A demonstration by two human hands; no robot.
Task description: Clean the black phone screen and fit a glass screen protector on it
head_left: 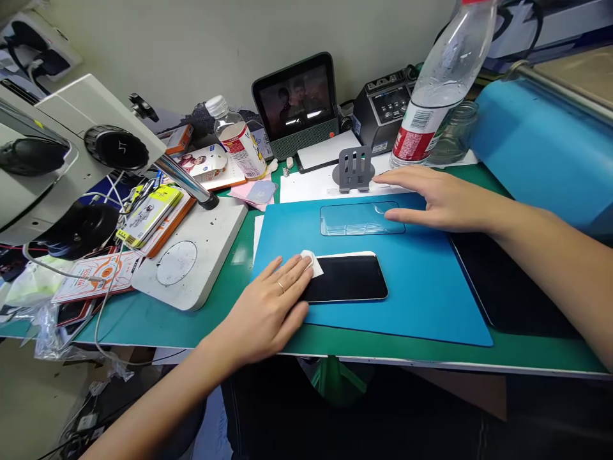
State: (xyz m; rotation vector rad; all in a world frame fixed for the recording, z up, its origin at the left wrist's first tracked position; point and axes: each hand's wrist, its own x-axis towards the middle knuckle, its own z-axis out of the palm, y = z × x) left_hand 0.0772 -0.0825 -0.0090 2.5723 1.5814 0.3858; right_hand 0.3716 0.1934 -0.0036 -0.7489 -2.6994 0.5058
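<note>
A smartphone (352,278) with a dark screen lies face up on the blue mat (407,306). My left hand (268,306) rests on the phone's left end, its fingers pressed together on a small white wipe (313,263). Part of the wipe is hidden beneath those fingers. Farther back on the mat is a clear glass screen protector (354,218) with a dark outline. Over its right end hovers my right hand (431,198), thumb and fingers apart, holding nothing.
A grey phone stand (355,169) stands behind the mat. Behind it are a smart display (297,102) and a black device (383,108). A large bottle (440,96) is at back right, a microscope base (196,255) at left. A dark tablet-like slab (507,287) lies right.
</note>
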